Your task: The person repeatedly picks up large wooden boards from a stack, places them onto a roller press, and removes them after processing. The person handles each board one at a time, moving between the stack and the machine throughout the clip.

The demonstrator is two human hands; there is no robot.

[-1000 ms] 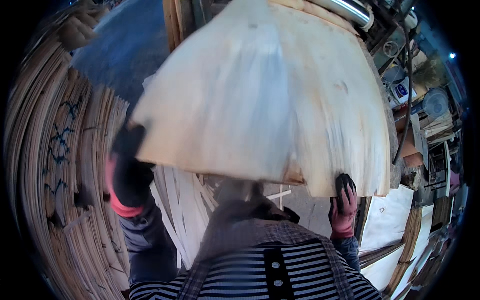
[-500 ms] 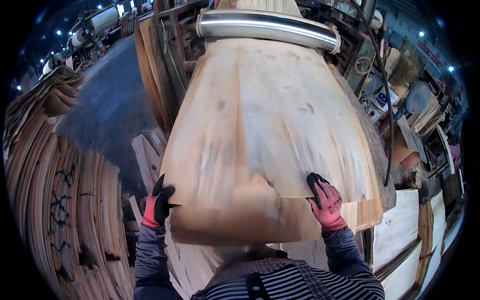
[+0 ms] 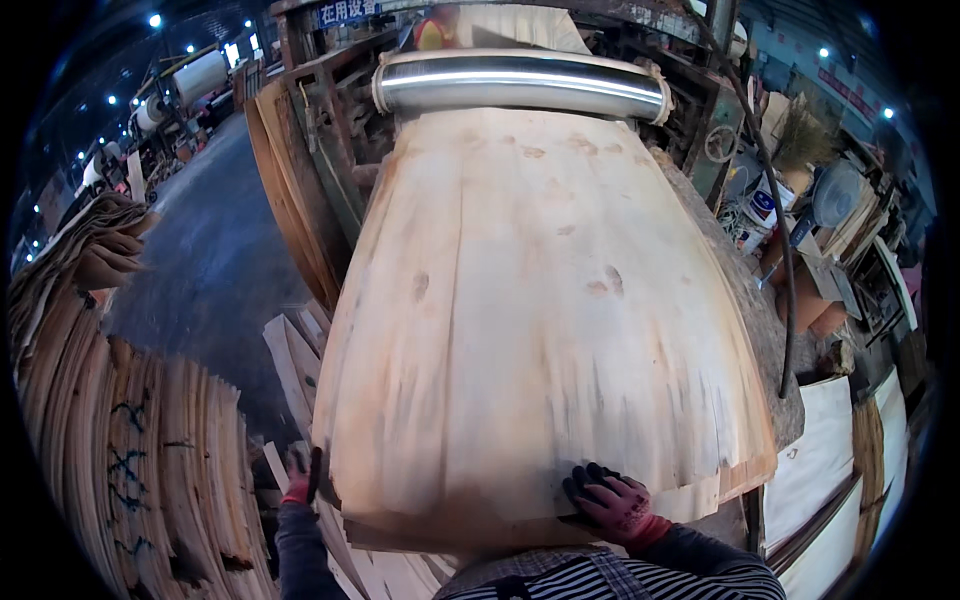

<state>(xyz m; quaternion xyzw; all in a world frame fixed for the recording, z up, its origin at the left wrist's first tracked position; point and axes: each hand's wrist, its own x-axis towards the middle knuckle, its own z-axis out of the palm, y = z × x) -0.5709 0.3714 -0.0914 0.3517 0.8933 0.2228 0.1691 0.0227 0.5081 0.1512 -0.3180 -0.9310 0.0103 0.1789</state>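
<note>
A wide pale wood veneer sheet [image 3: 520,330] with knots and grey streaks lies on top of a stack, running up to a shiny metal roller. Both of my hands wear pink gloves with black fingers. On the near edge of the sheet, right of the middle, my right hand [image 3: 610,502] rests with its fingers laid over the wood. Just off the stack's near left corner is my left hand [image 3: 302,474], slightly blurred, its fingers stretched upward and holding nothing. Lower layers of veneer [image 3: 430,537] show beneath the near edge.
The metal roller [image 3: 520,85] spans the far end in a machine frame. Stacked veneer [image 3: 150,470] stands at left, near loose wood strips [image 3: 295,375]. A dark bent rod [image 3: 783,270] rises at right, beside buckets [image 3: 765,205] and pale boards [image 3: 815,440].
My hands have moved nearer to me, and the left has let go of the veneer edge. The top sheet now lies further toward me, covering the layer exposed before. The view has tilted up.
</note>
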